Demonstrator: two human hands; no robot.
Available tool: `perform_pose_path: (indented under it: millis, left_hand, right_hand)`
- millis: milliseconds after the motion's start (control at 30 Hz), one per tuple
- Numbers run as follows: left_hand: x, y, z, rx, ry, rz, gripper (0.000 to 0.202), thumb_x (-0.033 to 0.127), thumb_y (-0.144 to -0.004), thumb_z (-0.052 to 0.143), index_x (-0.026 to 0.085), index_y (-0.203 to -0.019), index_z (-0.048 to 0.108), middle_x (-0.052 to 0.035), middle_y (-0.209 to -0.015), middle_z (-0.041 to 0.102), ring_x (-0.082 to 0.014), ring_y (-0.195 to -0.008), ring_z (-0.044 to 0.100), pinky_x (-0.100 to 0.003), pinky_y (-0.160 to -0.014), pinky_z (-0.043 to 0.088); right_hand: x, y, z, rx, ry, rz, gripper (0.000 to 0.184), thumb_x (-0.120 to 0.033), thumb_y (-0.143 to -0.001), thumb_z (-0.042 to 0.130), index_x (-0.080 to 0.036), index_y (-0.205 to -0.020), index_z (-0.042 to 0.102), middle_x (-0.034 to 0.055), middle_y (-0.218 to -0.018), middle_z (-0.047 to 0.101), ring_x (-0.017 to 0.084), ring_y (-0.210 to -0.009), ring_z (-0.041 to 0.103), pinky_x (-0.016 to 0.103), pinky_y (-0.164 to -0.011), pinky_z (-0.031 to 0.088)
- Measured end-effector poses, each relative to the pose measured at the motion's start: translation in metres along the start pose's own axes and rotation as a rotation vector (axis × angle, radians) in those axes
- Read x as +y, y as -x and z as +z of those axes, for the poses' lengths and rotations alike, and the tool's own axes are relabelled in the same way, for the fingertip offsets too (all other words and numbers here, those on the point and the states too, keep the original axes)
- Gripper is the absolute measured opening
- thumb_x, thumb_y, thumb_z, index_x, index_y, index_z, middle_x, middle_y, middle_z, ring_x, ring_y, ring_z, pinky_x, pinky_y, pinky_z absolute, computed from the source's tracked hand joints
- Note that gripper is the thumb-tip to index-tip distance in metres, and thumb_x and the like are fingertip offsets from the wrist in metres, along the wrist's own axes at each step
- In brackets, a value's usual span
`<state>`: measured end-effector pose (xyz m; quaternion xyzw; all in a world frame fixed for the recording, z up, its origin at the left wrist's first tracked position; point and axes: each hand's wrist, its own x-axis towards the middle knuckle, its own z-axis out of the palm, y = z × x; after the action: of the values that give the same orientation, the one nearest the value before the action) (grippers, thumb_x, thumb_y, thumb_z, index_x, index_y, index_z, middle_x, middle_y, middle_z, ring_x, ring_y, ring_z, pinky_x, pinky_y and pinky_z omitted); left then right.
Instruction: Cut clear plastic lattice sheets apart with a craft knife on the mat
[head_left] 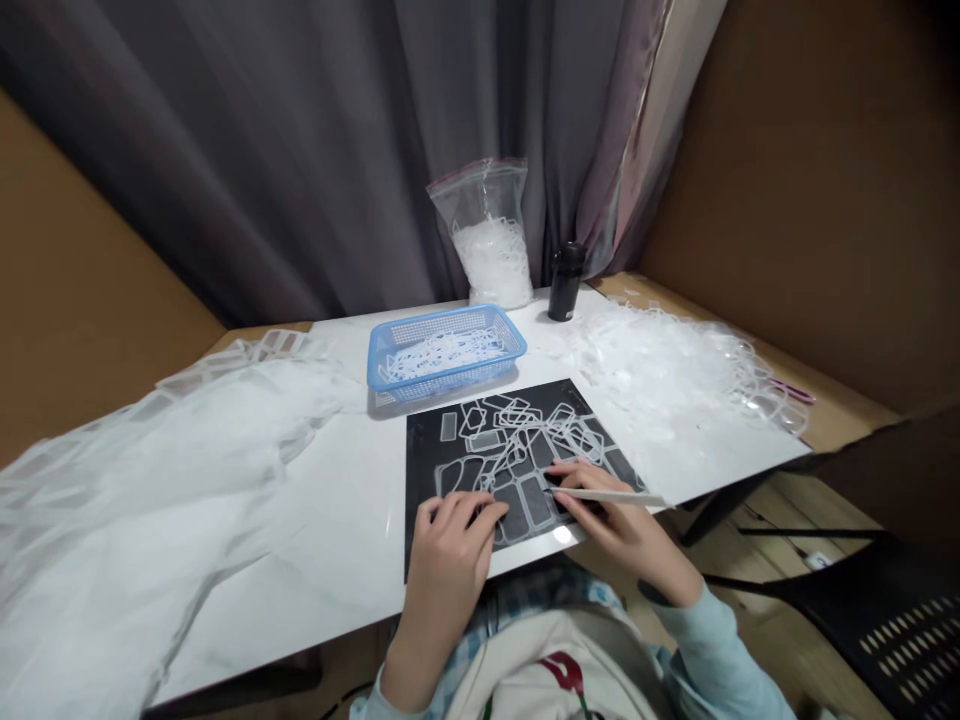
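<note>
Left hand [459, 548], fingers loosely curled and pressing down, is steadying the 6 o'clock edge of a black mat [424, 480], while right hand [604, 512] is pinching a slender white tool [609, 495] held low against tangled clear plastic frames [519, 440] at the mat's center.

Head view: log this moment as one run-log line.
left hand: on black rectangular mat | right hand: holds slender white stick | on mat: tangled clear plastic frames | nearby: blue plastic basket

No legible text, labels or numbers. Black bottle [566, 282] unreadable; red print on white cloth [562, 672] cut off, unreadable.
</note>
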<state>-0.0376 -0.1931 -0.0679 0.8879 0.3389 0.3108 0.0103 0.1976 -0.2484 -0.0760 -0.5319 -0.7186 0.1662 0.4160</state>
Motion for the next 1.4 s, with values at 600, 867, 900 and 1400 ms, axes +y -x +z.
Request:
perform_pose_path:
  millis: [600, 867, 900, 1400]
  left_hand:
    - [0.008, 0.018, 0.009, 0.025, 0.056, 0.164, 0.026, 0.018, -0.095, 0.057, 0.028, -0.114, 0.071, -0.0033, -0.103, 0.069, -0.0192, -0.095, 0.059, -0.035, -0.086, 0.034]
    - [0.011, 0.017, 0.008, -0.050, 0.103, 0.141, 0.029, 0.011, -0.091, 0.057, 0.026, -0.114, 0.068, -0.0021, -0.103, 0.067, -0.0192, -0.094, 0.057, -0.036, -0.085, 0.033]
    - [0.011, 0.016, 0.008, -0.062, 0.123, 0.141, 0.029, 0.010, -0.091, 0.056, 0.025, -0.113, 0.068, -0.0023, -0.102, 0.067, -0.0194, -0.094, 0.057, -0.036, -0.084, 0.033]
    - [0.014, 0.007, 0.009, -0.193, 0.283, 0.058, 0.022, 0.006, -0.092, 0.047, 0.020, -0.096, 0.063, -0.0015, -0.089, 0.058, -0.0187, -0.082, 0.050, -0.031, -0.072, 0.036]
  right_hand:
    - [-0.022, 0.008, 0.007, -0.129, -0.148, 0.005, 0.013, -0.021, -0.103, 0.050, -0.023, -0.092, 0.057, 0.0057, -0.100, 0.067, 0.021, -0.101, 0.064, 0.036, -0.088, 0.051]
    - [-0.028, 0.012, 0.007, -0.218, 0.123, -0.123, 0.014, -0.011, -0.102, 0.045, -0.020, -0.102, 0.056, 0.0094, -0.118, 0.067, 0.024, -0.112, 0.060, 0.040, -0.094, 0.050]
    - [-0.026, 0.014, 0.010, -0.210, 0.199, -0.159, 0.015, -0.010, -0.102, 0.045, -0.019, -0.104, 0.057, 0.0098, -0.121, 0.068, 0.025, -0.114, 0.059, 0.041, -0.094, 0.050]
    - [0.010, -0.027, -0.025, 0.434, 0.541, -0.156, 0.016, -0.016, -0.103, 0.049, -0.019, -0.107, 0.063, 0.0122, -0.113, 0.073, 0.025, -0.097, 0.066, 0.040, -0.082, 0.051]
